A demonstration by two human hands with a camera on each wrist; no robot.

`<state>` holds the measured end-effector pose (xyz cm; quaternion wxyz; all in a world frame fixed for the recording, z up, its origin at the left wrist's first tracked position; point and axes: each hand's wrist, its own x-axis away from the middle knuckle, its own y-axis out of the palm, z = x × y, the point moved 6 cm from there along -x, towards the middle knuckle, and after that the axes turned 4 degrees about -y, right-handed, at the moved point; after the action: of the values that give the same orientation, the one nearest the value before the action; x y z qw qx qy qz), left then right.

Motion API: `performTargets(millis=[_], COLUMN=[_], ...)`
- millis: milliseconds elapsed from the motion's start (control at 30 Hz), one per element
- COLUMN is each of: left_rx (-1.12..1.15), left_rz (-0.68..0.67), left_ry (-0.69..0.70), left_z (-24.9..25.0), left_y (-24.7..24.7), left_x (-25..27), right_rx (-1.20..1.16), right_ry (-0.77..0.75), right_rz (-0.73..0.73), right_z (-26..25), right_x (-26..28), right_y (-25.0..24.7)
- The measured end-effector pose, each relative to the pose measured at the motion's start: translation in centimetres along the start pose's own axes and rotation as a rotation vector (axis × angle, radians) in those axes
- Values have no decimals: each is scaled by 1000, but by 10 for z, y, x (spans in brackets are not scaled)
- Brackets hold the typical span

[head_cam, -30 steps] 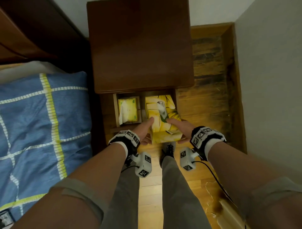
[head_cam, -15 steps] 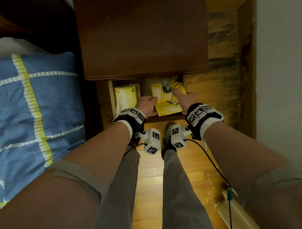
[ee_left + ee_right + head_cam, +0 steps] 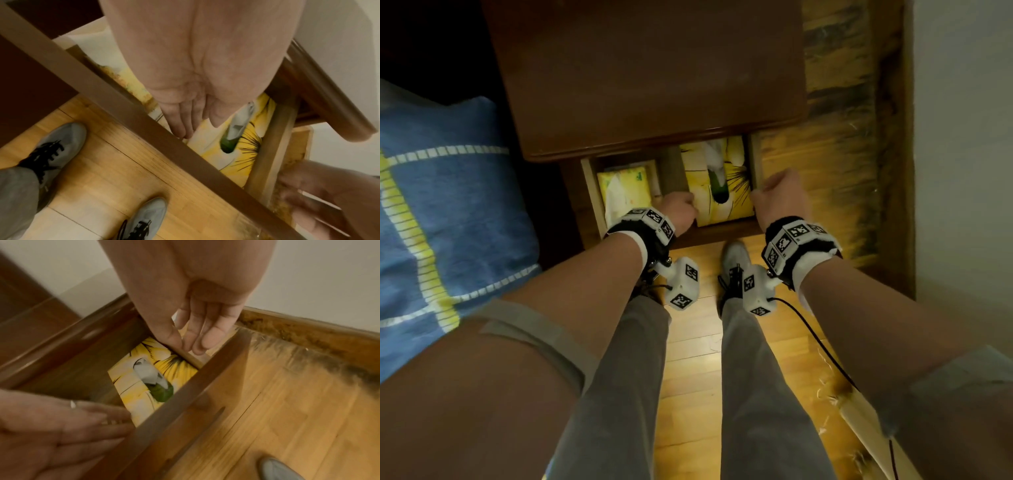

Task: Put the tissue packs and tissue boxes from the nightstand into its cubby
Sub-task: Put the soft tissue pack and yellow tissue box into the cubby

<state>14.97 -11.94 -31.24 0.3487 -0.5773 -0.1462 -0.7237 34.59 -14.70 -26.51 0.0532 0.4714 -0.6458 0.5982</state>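
A yellow sunflower-print tissue box point(image 3: 732, 195) point(image 3: 236, 168) point(image 3: 131, 386), white tissue poking from its slot, lies flat in the right compartment of the pulled-out cubby point(image 3: 722, 230) under the dark nightstand top point(image 3: 654, 85). A yellow tissue pack point(image 3: 626, 185) fills the left compartment. My left hand point(image 3: 683, 209) point(image 3: 195, 120) has straight fingers; the tips touch the box's near left corner by the front rim point(image 3: 144, 116). My right hand point(image 3: 774, 192) point(image 3: 186, 345) hovers over the cubby's right wall with relaxed fingers and holds nothing.
A bed with a blue checked quilt point(image 3: 448, 205) stands close on the left. A white wall point(image 3: 962, 137) and wooden skirting close off the right. My grey shoes point(image 3: 736, 260) point(image 3: 57, 146) stand on the wooden floor before the cubby. A black cable point(image 3: 822, 346) hangs from my right wrist.
The tissue box has dropped fully into the right compartment. My right hand has come off the box and moved to the cubby's right wall. My left hand stays at the box's near corner.
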Motion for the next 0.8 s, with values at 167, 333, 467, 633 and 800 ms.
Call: performTargets(millis=[167, 333, 467, 633, 800], left_rx=[154, 143, -82, -517, -636], left_rz=[73, 304, 579, 569, 406], left_ry=[21, 152, 298, 290, 262], left_z=[3, 1, 6, -1, -8], left_y=[-12, -59, -107, -139, -143], left_x=[15, 51, 86, 82, 67], right_rx=[100, -78, -392, -696, -806], right_ry=[-103, 236, 382, 436, 536], right_rz=[-11, 167, -182, -400, -377], right_z=[1, 9, 17, -13, -21], right_x=[11, 40, 58, 81, 76], right_y=[8, 8, 57, 92, 94])
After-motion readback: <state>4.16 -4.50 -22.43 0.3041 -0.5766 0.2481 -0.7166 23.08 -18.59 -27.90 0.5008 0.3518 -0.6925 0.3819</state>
